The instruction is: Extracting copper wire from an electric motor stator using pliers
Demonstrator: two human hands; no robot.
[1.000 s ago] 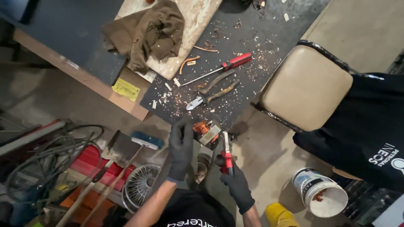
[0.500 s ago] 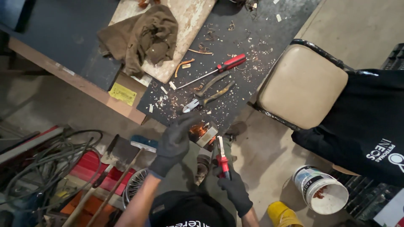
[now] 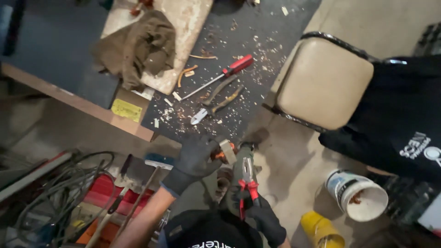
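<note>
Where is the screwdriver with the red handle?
In the head view, the red-handled screwdriver lies on the dark workbench top, near the middle, just above the bare metal pliers and left of the tan padded chair.

I see matt black knit gloves on my left hand point(image 3: 195, 158) and right hand point(image 3: 259, 216). The pliers point(image 3: 247, 183) I grip have bare grey metal jaws and glossy red plastic handles. The table point(image 3: 271, 27) looks dark, rough, littered with wood chips; the rag point(image 3: 135, 46) is coarse brown cloth.

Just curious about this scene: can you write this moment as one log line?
left hand: grip on small copper-wound part | right hand: grip on red-handled pliers | dark littered workbench
</note>
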